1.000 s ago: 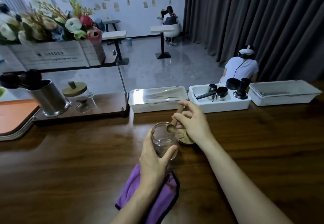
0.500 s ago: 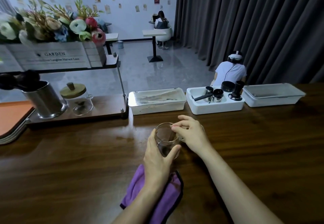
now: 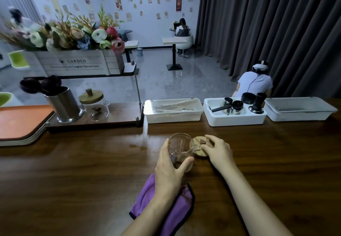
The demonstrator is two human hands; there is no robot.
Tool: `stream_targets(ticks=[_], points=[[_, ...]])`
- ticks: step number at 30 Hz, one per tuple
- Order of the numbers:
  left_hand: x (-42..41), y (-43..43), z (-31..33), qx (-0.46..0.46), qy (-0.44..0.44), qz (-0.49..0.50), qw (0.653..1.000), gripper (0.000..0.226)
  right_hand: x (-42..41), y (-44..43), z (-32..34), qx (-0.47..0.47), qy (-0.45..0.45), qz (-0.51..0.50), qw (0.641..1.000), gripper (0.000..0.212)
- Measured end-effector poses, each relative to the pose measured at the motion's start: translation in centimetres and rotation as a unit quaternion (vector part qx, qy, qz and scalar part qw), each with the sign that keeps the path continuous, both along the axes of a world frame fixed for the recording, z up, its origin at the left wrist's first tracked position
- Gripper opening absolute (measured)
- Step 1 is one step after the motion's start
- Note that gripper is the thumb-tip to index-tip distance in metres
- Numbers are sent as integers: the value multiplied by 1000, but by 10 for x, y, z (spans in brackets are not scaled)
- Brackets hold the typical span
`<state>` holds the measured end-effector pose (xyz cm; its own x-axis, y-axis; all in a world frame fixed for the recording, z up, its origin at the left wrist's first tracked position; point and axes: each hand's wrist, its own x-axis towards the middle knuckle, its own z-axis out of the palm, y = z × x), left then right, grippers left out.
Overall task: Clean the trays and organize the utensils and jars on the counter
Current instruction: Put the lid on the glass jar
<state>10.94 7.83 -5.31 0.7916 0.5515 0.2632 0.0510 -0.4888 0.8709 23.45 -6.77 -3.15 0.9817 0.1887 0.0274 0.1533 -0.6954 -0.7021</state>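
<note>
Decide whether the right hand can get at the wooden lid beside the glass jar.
Probably yes: the right hand touches the wooden lid, which lies uncovered beside the glass jar.

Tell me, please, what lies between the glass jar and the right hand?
The wooden lid, flat on the counter, touched by the right hand; head view.

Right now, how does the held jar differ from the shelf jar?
The held jar is open, its lid lying on the counter beside it; the shelf jar is lidded. The left hand grips the held jar; the shelf jar stands untouched. Both are clear glass.
</note>
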Motion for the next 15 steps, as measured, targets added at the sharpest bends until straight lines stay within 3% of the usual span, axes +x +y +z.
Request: stream_targets(ticks=[8, 12, 15], points=[[0, 1, -1, 9, 17, 3, 1000, 101, 6, -1, -16, 0, -45, 16, 999, 42], [0, 0, 0, 4, 19, 7, 1000, 102, 7, -5, 6, 120, -109, -16, 987, 31], [1, 0, -1, 2, 19, 5, 1000, 102, 0, -3, 42, 197, -151, 16, 968, 23]])
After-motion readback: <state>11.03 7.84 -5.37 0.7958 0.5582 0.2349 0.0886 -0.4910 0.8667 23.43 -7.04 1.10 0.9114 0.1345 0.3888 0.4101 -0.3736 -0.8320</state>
